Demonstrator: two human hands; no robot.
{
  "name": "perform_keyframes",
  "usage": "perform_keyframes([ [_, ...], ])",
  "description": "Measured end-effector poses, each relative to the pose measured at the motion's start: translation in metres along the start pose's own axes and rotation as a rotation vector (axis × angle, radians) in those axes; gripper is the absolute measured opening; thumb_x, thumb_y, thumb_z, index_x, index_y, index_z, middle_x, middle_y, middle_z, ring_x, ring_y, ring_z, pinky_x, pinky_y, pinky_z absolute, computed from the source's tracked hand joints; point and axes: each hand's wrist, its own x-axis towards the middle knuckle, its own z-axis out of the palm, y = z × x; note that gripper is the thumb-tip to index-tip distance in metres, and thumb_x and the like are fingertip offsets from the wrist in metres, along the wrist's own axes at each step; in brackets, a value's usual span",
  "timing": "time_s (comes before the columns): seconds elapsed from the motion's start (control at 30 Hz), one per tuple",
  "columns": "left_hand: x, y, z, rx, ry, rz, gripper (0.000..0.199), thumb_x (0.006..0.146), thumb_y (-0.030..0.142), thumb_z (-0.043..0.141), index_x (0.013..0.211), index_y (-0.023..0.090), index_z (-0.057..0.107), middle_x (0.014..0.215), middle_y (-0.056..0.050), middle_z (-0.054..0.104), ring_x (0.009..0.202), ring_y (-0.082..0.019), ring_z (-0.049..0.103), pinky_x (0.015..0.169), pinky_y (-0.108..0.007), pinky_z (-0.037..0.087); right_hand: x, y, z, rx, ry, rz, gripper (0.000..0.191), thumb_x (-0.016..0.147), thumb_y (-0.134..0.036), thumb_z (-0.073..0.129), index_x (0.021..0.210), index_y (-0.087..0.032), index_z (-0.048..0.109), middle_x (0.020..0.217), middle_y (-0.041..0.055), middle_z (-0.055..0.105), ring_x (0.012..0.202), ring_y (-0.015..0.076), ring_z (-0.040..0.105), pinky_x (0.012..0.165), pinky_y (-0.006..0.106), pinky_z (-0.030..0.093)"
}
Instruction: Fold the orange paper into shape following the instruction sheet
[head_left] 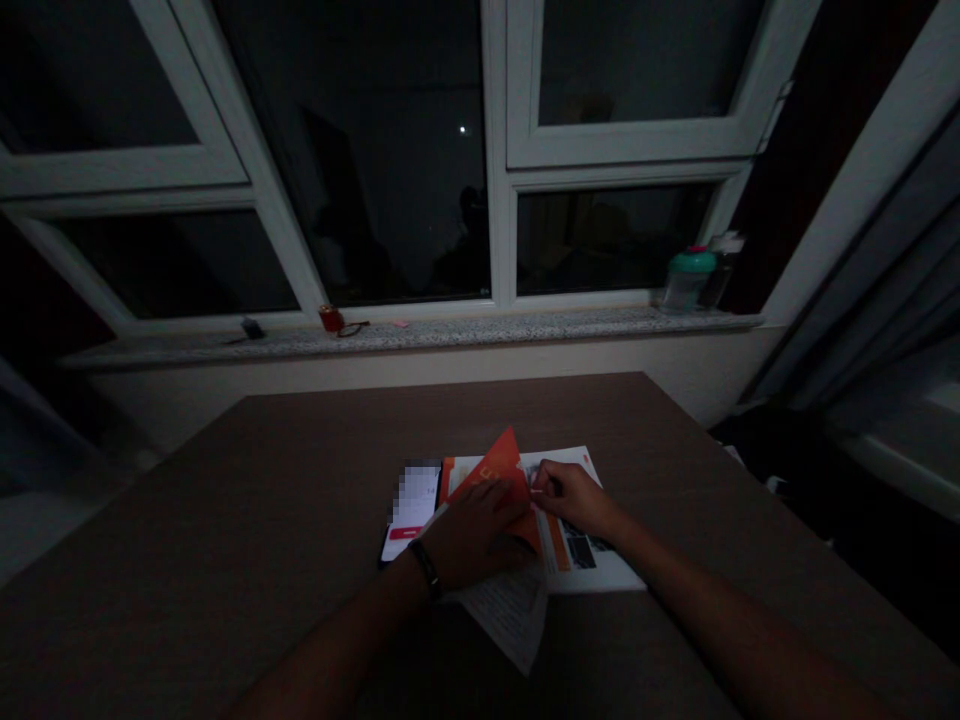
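An orange folded paper (508,457) with a pointed top stands over a printed booklet (600,572) on the brown table. My left hand (480,530), with a dark band at the wrist, lies over the orange paper, its fingers pressed on it. My right hand (570,492) is closed in a pinch at the paper's right edge, above the booklet. A white sheet with writing (514,612) sticks out below my left hand, its corner towards me. Left of the booklet lies a phone (420,495) with a lit screen.
The table (262,480) reaches to the wall under a dark window. On the stone sill (465,330) stand a small red object (331,319), a dark small item (253,328) and a teal-lidded bottle (686,278). A curtain hangs at the right.
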Motion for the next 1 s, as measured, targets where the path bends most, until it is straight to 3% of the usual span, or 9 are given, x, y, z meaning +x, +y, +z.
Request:
perform_keyframes([
  [0.13, 0.0004, 0.0017, -0.0037, -0.012, 0.012, 0.009, 0.063, 0.089, 0.056, 0.059, 0.141, 0.024, 0.044, 0.138, -0.013, 0.049, 0.126, -0.033, 0.045, 0.104, -0.050, 0.038, -0.0002, -0.0009, 0.0000, 0.037, 0.012, 0.028, 0.014, 0.079, -0.026, 0.067, 0.074, -0.018, 0.056, 0.061, -0.0043, 0.055, 0.057, 0.0118, 0.050, 0.054, 0.021, 0.034],
  [0.4, 0.0024, 0.0045, -0.0066, -0.024, -0.004, -0.011, 0.065, 0.088, 0.055, 0.062, 0.141, 0.023, 0.043, 0.135, -0.013, 0.049, 0.123, -0.032, 0.047, 0.101, -0.049, 0.041, -0.0029, -0.0051, -0.0010, 0.022, -0.012, 0.014, 0.015, 0.078, -0.025, 0.068, 0.072, -0.018, 0.056, 0.060, -0.0045, 0.054, 0.057, 0.0113, 0.049, 0.053, 0.021, 0.033],
  [1.0, 0.0003, 0.0016, -0.0002, -0.029, 0.030, -0.035, 0.066, 0.085, 0.053, 0.067, 0.141, 0.027, 0.044, 0.143, -0.012, 0.044, 0.129, -0.033, 0.041, 0.104, -0.049, 0.039, -0.0023, 0.0007, 0.0015, 0.034, -0.030, 0.014, 0.014, 0.078, -0.025, 0.069, 0.074, -0.018, 0.057, 0.059, -0.0056, 0.052, 0.055, 0.0107, 0.047, 0.052, 0.020, 0.032],
])
